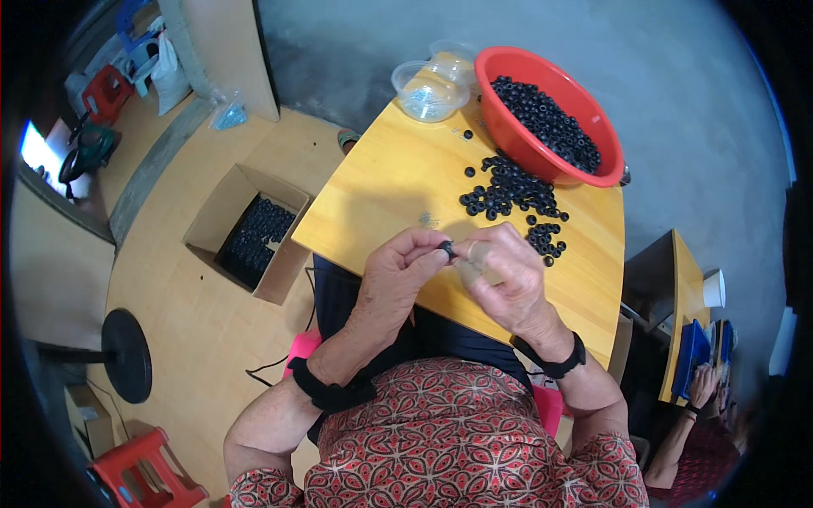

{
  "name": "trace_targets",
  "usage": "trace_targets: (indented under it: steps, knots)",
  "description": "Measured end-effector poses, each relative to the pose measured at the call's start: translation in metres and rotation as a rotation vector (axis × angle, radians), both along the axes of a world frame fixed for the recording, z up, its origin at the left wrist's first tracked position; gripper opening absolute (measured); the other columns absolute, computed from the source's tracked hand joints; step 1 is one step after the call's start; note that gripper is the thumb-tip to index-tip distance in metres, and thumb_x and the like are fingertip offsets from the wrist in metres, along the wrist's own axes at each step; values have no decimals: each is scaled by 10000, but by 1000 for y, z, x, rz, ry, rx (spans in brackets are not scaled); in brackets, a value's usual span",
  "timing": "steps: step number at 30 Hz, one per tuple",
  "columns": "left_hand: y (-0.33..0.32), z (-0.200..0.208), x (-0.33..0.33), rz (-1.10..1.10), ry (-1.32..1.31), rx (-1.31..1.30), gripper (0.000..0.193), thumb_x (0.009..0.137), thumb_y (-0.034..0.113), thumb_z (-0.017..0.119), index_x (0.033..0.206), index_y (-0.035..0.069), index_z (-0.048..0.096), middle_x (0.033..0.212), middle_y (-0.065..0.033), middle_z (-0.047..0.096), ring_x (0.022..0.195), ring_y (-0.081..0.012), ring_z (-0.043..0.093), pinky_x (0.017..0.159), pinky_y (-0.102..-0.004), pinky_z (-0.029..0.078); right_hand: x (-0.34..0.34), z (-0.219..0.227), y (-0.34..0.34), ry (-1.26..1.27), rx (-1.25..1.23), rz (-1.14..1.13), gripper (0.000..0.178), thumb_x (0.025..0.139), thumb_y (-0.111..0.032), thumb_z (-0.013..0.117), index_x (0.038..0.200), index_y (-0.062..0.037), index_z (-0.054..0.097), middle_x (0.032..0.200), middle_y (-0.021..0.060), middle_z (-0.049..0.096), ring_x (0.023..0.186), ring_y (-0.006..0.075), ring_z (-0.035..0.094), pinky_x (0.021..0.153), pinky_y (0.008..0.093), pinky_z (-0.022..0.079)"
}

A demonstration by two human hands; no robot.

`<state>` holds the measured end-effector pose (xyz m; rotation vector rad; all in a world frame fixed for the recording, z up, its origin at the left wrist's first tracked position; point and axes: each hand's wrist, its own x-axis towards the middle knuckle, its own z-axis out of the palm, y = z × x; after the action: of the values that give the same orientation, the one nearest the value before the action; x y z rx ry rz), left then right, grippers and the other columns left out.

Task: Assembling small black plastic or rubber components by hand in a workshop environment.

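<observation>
Over the table's near edge, my left hand (394, 275) pinches a small black round part (446, 248) between thumb and fingertips. The fingers of my right hand (508, 275) are closed right beside that part; whatever they grip is too small or hidden to make out. Just beyond my hands lies a little scatter of tiny pale bits (428, 220) on the yellow wooden table (356, 182). Loose black round parts (508, 188), several with a hole through the middle, spread to the right of them, in front of a red basin (487, 85) holding many more.
Two clear plastic bowls (428, 102) stand at the table's far edge, with small bits in the nearer one. On the floor at left, an open cardboard box (284, 271) contains black parts. At far right, another person's hands (703, 385) work at a blue tray (690, 360).
</observation>
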<state>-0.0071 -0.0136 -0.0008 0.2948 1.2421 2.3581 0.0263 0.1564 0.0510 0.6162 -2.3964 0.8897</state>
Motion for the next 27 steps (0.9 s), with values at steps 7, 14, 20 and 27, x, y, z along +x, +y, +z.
trace_targets:
  steps: [7, 14, 20, 27]
  knots:
    - [-1, 6, 1, 11, -70, -97, 207, 936, 41, 608, 1137, -6, 602, 1045, -89, 690, 997, -131, 649, 903, -246, 487, 2, -6, 5, 59, 108, 35, 241, 687, -2, 691, 921, -6, 633, 879, 124, 598, 808, 315, 602, 717, 389, 502]
    - [-3, 4, -3, 42, -67, -111, 198, 937, 68, 628, 1124, 8, 605, 1052, -85, 678, 1004, -183, 672, 925, -285, 524, -18, -4, 88, -220, 181, -324, 329, 847, -168, 617, 1123, 12, 630, 1088, 191, 632, 1021, 378, 595, 885, 436, 493]
    - [-2, 6, -2, 41, -75, -135, 211, 938, 82, 635, 1135, 15, 601, 1053, -95, 686, 1003, -180, 674, 912, -283, 529, -28, -32, 107, -269, 491, -352, 586, 927, -386, 591, 1362, -4, 497, 1370, 275, 485, 1302, 438, 432, 1079, 484, 366]
    - [-5, 5, -3, 58, -73, -161, 220, 940, 95, 637, 1143, 19, 601, 1052, -90, 686, 993, -176, 676, 906, -281, 530, -7, -42, 83, -429, 585, -301, 721, 943, -486, 521, 1454, -2, 365, 1477, 253, 373, 1381, 427, 332, 1112, 513, 299]
